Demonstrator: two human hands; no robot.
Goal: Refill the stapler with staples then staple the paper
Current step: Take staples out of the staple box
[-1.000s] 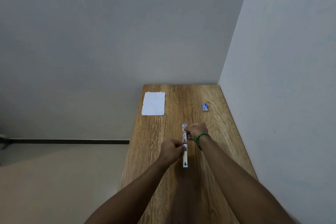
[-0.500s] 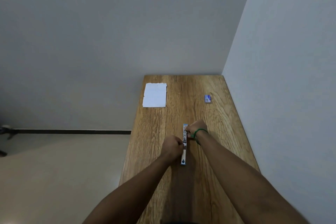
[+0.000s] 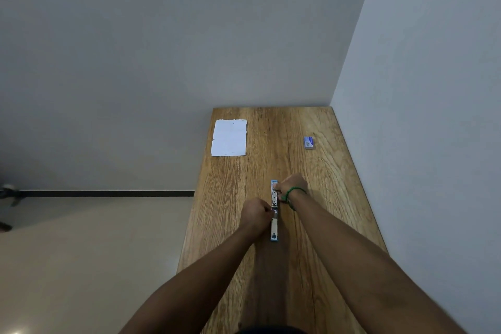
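Stapler (image 3: 274, 228): lies opened out flat, lengthways on the middle of the tabletop (image 3: 225, 198)
Left hand (image 3: 256, 213): fingers curled, pinching the stapler's mid-section
Right hand (image 3: 291, 187): fingers bunched on the far half; a staple strip between them? Too small to tell
Doing it well: I'd say pin the base down and slide the strip straight along the channel, never forcing it
Textures: slim white-and-blue body, metal rail; smooth wood grain
Paper (image 3: 230, 138): thin white, ragged top edge, far left
Staple box (image 3: 308, 142): small, blue, far right

stapler (image 3: 274, 228) partly covered by left hand (image 3: 256, 213), box (image 3: 308, 142) label unreadable
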